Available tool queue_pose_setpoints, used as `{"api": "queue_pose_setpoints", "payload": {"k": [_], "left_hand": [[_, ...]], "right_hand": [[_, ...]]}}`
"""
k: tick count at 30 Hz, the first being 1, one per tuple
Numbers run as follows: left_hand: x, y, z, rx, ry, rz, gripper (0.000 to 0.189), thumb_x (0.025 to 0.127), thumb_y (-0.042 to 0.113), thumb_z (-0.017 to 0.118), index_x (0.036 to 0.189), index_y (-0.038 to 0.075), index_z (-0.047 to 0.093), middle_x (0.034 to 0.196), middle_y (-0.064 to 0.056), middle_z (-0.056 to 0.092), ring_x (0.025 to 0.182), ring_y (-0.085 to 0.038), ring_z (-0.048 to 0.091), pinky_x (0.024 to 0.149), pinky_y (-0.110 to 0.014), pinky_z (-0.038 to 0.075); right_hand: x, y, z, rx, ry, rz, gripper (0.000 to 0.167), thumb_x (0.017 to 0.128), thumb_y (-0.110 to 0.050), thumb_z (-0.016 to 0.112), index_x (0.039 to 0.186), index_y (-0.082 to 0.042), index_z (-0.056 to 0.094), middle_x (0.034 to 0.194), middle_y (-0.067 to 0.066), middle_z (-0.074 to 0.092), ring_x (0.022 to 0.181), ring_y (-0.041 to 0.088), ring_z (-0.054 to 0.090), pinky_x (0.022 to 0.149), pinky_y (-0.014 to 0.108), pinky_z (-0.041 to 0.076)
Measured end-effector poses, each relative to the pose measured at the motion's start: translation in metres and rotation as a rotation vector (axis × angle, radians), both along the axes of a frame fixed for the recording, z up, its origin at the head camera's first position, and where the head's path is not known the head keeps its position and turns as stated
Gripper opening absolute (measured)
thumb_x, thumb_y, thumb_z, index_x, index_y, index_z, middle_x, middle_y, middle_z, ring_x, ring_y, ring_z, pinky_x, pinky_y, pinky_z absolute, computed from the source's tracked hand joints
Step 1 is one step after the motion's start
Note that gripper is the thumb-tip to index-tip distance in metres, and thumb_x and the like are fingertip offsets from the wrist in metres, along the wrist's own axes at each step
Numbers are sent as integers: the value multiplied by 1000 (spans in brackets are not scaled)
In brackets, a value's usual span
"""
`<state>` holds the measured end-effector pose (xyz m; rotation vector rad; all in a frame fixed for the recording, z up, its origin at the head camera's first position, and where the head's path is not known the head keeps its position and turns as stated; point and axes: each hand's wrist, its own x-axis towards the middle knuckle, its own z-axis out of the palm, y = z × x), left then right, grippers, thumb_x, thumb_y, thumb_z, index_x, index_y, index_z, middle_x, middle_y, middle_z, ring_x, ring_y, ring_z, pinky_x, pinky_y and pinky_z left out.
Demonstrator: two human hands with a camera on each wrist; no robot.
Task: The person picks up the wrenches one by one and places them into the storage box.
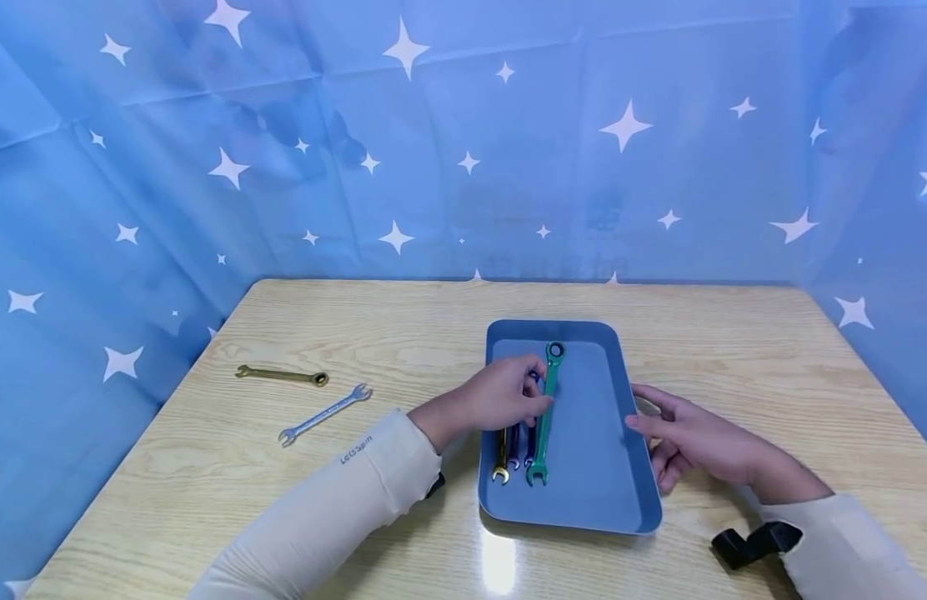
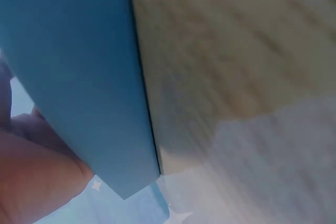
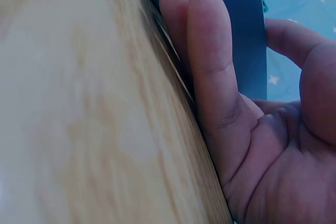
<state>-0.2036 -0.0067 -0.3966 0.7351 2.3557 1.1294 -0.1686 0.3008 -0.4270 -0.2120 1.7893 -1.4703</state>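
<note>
My left hand (image 1: 501, 393) reaches over the left wall of a blue-grey tray (image 1: 591, 518) and pinches a green combination wrench (image 1: 544, 437) between thumb and fingers. The wrench lies lengthwise, ring end away from me. To its left in the tray are a gold wrench (image 1: 501, 458) and purple and dark blue wrenches (image 1: 513, 446), partly hidden under the hand. My right hand (image 1: 692, 437) holds the tray's right wall, thumb at the rim. In the right wrist view, its fingers (image 3: 212, 51) lie against the outer wall.
On the left of the wooden table (image 1: 403, 333) lie a bronze-coloured ratchet wrench (image 1: 279, 375) and a silver open-end wrench (image 1: 324, 415). A blue star-patterned cloth (image 1: 433, 167) hangs behind the table. The left wrist view mostly shows the tray's outer wall (image 2: 89, 77).
</note>
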Motion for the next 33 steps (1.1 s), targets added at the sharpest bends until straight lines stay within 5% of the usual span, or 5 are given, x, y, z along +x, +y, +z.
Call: {"api": "queue_pose_setpoints", "payload": {"k": [5, 11, 22, 33], "left_hand": [[-2, 0, 0, -20, -27, -15, 19, 99, 19, 63, 111, 10, 52, 82, 1, 73, 71, -13, 71, 62, -21, 48], [-1, 5, 1, -92, -22, -1, 19, 97, 19, 67, 106, 8, 55, 75, -3, 72, 64, -15, 70, 56, -22, 50], [1, 12, 2, -323, 67, 6, 23, 96, 31, 68, 82, 15, 58, 65, 6, 70, 56, -9, 63, 54, -23, 46], [3, 17, 2, -423, 133, 11, 30, 95, 35, 68, 75, 18, 53, 62, 11, 64, 54, -8, 57, 53, -24, 40]], "right_hand": [[1, 0, 1, -2, 1, -4, 81, 109, -35, 39, 156, -14, -23, 81, 12, 71, 68, 23, 71, 67, 46, 60], [1, 0, 1, -7, -2, -4, 81, 109, -35, 39, 156, -13, -23, 81, 12, 71, 68, 22, 71, 66, 45, 60], [2, -3, 3, 21, 15, -14, 83, 108, -33, 43, 157, -12, -21, 75, 10, 70, 65, 20, 70, 65, 44, 60], [2, -3, 3, 16, 10, -7, 83, 108, -34, 42, 157, -11, -21, 75, 10, 70, 65, 20, 70, 65, 44, 60]]}}
